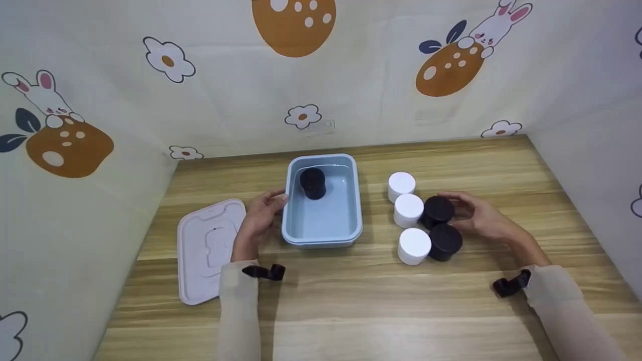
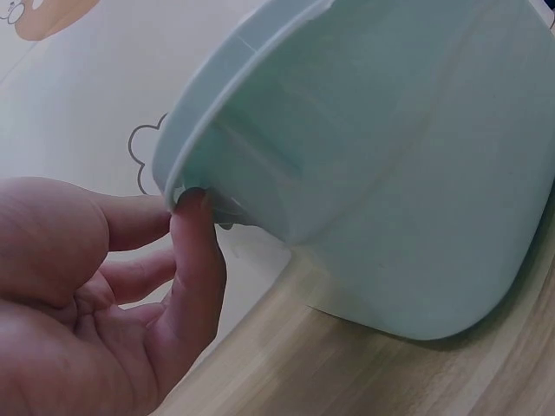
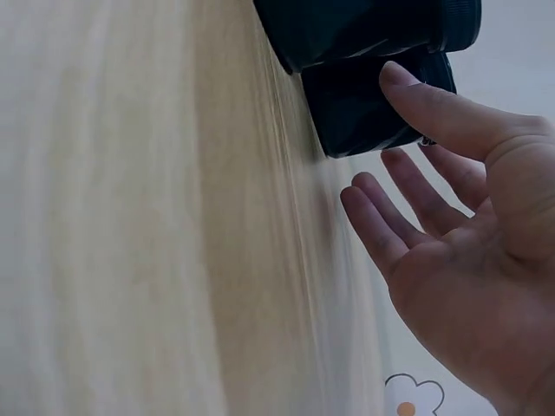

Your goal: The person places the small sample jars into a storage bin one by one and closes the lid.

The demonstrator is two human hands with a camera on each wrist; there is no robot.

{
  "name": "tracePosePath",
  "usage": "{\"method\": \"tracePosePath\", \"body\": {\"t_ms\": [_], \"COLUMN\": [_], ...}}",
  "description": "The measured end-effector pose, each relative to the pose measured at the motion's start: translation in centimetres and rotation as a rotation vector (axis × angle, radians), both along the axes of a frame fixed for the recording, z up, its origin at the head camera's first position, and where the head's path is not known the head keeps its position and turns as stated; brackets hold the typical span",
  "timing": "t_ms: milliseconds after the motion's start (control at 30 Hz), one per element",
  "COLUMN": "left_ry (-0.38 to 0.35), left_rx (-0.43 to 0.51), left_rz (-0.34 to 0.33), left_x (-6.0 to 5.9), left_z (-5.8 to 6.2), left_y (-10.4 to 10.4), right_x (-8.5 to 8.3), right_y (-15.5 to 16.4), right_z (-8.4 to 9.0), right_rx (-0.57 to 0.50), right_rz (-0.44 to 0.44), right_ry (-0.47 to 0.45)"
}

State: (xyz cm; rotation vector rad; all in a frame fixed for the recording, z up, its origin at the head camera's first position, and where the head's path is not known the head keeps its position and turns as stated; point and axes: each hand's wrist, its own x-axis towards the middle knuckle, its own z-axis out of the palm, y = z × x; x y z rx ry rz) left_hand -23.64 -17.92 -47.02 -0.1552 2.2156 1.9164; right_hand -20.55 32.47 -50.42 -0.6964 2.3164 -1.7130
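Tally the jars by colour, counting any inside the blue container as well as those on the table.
White jars: 3
Black jars: 3 (2 on the table, 1 in the blue container)
Total: 6

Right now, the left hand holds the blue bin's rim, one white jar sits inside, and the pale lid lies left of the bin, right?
Not quite: the jar inside the blue bin is black, as the head view shows. The left hand does hold the rim, and the pale lid lies left of the bin.
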Motion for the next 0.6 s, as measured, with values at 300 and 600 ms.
{"method": "tracePosePath", "body": {"t_ms": [300, 600], "left_ry": [0.002, 0.013], "left_rx": [-0.013, -0.013], "left_rz": [0.006, 0.013], "left_x": [0.0, -0.1], "left_z": [0.0, -0.1], "left_y": [0.0, 0.0], "right_x": [-0.5, -0.3], "right_y": [-0.4, -0.4], "right_z": [0.4, 1.5], "right_rx": [0.063, 0.000], "right_rz": [-0.013, -0.067], "right_ry": [-0.010, -0.027]}}
